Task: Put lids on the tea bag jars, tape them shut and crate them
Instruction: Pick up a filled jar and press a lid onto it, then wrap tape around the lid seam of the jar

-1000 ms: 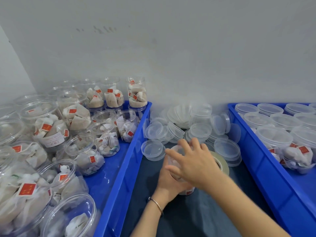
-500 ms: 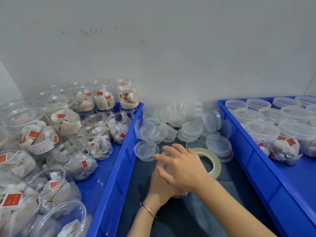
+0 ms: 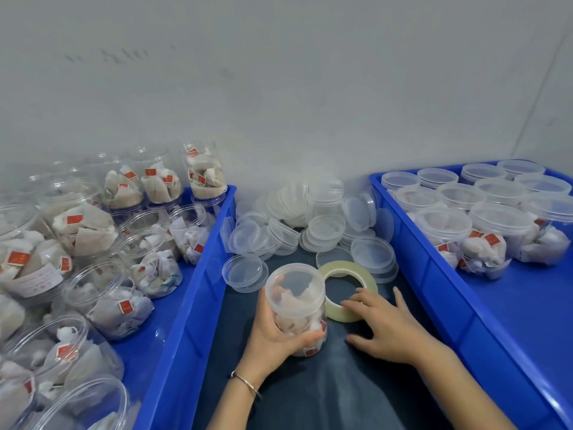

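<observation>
A clear jar of tea bags (image 3: pixel 296 302) stands on the dark cloth (image 3: pixel 335 392) with a lid on top. My left hand (image 3: pixel 276 336) grips its lower body from the left. A roll of clear tape (image 3: pixel 348 288) lies flat just right of the jar. My right hand (image 3: pixel 387 324) rests on the cloth beside the roll, its fingertips touching the roll's near edge. Several open jars of tea bags (image 3: pixel 102 293) fill the left blue crate (image 3: pixel 189 293). Lidded jars (image 3: pixel 483 231) stand in the right blue crate (image 3: pixel 434 274).
A heap of loose clear lids (image 3: pixel 307 221) lies against the wall between the crates, with one lid (image 3: pixel 245 273) just left of the held jar. The grey wall (image 3: pixel 279 88) closes off the back.
My right hand has come off the top of the jar and moved right and down to the tape roll. The jar's lid now shows uncovered. My left hand still holds the jar.
</observation>
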The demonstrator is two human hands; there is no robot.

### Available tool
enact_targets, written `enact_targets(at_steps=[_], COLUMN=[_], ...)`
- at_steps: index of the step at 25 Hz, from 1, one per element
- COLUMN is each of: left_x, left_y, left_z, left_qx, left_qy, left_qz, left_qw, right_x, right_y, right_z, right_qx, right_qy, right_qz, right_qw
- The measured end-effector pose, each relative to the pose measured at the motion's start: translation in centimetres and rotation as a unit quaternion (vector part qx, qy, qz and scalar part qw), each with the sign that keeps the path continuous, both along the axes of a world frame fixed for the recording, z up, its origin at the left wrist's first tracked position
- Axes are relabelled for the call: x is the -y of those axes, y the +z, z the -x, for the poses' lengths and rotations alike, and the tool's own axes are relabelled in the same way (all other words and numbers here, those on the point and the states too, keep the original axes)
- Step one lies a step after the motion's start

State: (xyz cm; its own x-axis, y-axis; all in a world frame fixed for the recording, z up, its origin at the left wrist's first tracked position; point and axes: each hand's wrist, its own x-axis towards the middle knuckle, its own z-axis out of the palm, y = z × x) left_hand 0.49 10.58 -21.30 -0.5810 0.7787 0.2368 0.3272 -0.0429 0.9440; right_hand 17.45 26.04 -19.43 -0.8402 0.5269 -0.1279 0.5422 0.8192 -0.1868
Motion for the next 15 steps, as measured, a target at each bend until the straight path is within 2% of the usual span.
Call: enact_targets(at_steps=[2,3,4,5,7,8,9,10,12,15], left_x=[-0.1,-0.1,-0.2,-0.3,-0.8,-1.2,-1.3,-1.4,-1.5,-1.7], left_y=[-0.2,-0.2,0.0,0.1,0.6,1.2,2.0,3.0,5.5,9.5], left_z=[0.1,0.0,-0.2,-0.4,-1.0,-1.2,-1.5,-1.8,-2.3,-3.3], left_qx=[-0.008,-0.001,0.008,0.017,0.025,0.032,0.045,0.047,-0.002,-0.118], left_qy=[0.010,0.020,0.029,0.031,0.016,-0.001,-0.018,-0.017,0.025,0.033], left_qz=[-0.006,-0.011,-0.014,-0.018,-0.012,-0.005,-0.001,0.000,-0.032,-0.058], left_qw=[1.000,1.000,0.999,0.999,0.999,0.999,0.999,0.999,0.999,0.991], right_x=[0.2,0.4,0.3,0.2,0.3,0.6,1.0,1.6,3.0,4.5], right_y=[-0.5,-0.4,0.2,1.3,3.9,5.0,5.9,6.6,7.5,7.8], right_z=[-0.2,0.0,0.3,0.6,1.1,1.2,1.2,1.1,0.8,0.3], right_qx=[-0.028,-0.067,-0.138,-0.228,-0.386,-0.448,-0.486,-0.505,-0.499,-0.451], right_qy=[-0.002,-0.009,-0.033,-0.080,-0.176,-0.189,-0.182,-0.159,-0.114,-0.069], right_qz=[-0.086,-0.096,-0.067,0.002,0.185,0.254,0.297,0.328,0.339,0.243], right_qw=[0.996,0.993,0.988,0.970,0.886,0.836,0.802,0.782,0.789,0.856])
